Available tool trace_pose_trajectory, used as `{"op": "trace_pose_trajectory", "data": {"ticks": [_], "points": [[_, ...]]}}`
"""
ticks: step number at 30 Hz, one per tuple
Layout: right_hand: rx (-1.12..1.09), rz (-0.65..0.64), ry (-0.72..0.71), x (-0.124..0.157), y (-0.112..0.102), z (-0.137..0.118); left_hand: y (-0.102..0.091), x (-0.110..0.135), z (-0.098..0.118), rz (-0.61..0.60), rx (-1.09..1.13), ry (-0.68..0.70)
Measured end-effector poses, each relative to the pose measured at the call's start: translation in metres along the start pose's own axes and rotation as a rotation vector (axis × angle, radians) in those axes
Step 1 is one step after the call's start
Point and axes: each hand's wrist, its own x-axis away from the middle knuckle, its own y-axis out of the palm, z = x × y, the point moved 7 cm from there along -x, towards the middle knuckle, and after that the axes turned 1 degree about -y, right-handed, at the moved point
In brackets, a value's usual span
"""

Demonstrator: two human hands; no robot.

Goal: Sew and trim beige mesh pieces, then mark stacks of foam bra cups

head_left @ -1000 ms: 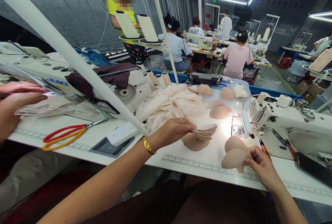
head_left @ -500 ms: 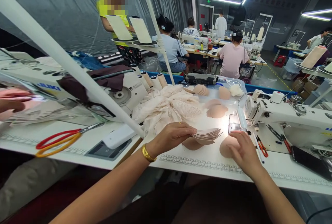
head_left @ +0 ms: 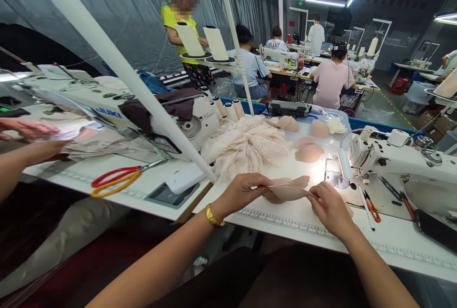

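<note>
My left hand (head_left: 244,193), with a gold bracelet at the wrist, pinches the left end of a thin stack of beige fabric cup pieces (head_left: 291,190) above the table's front edge. On the right end of the stack, the fingers of my right hand (head_left: 330,209) are closed at the edge; how many layers they grip I cannot tell. Another beige piece (head_left: 273,198) lies partly hidden below the stack. Farther back, more rounded beige cup pieces (head_left: 310,153) rest on the white table near the lit sewing machine needle area.
A sewing machine (head_left: 410,155) stands at right, with snips (head_left: 372,208), a white pen (head_left: 367,209) and a dark phone (head_left: 437,232) before it. Cream lace fabric (head_left: 246,146) is heaped behind my left hand. Left are scissors (head_left: 116,179), a thread-stand pole (head_left: 143,108) and a co-worker's hands (head_left: 32,132).
My right hand has moved left from a loose beige piece to the stack's right edge and closed there. The stack, fanned before, is now stretched between both hands. The view has shifted left.
</note>
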Motion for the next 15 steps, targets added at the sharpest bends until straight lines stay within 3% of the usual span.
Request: {"op": "trace_pose_trajectory", "data": {"ticks": [5,7,9,12,15], "points": [[-0.204,-0.062,0.328,0.024,-0.026,0.026,0.008,0.013,-0.041,-0.016,0.388,-0.620],[-0.303,-0.067,0.494,0.043,-0.036,0.047,0.011,0.020,-0.052,-0.002,0.458,-0.773],[-0.367,-0.048,0.615,0.063,-0.043,0.066,0.011,0.023,-0.059,0.022,0.444,-0.831],[-0.382,0.035,0.687,0.087,-0.050,0.089,0.004,0.027,-0.064,0.056,0.366,-0.855],[-0.275,0.079,0.674,0.104,-0.050,0.105,-0.014,0.023,-0.057,0.061,-0.033,-0.800]]}}
